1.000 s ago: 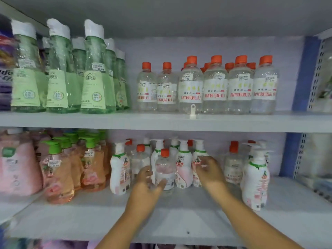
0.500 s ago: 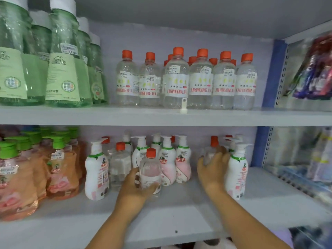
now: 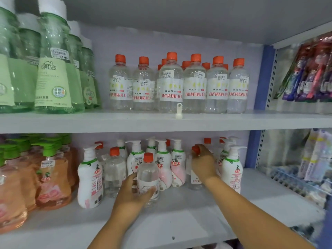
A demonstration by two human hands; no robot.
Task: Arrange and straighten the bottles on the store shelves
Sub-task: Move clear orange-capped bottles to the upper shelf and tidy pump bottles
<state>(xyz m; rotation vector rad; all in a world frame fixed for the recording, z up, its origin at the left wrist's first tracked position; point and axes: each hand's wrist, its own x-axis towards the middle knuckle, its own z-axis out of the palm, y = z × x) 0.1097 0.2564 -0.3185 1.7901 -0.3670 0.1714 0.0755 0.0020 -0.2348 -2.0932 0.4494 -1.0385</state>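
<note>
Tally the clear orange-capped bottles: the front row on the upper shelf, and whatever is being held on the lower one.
Front-row bottles on the upper shelf: 6
Near bottle, held by the left hand: 1
Far bottle, gripped near its cap by the right hand: 1
Total: 8
</note>
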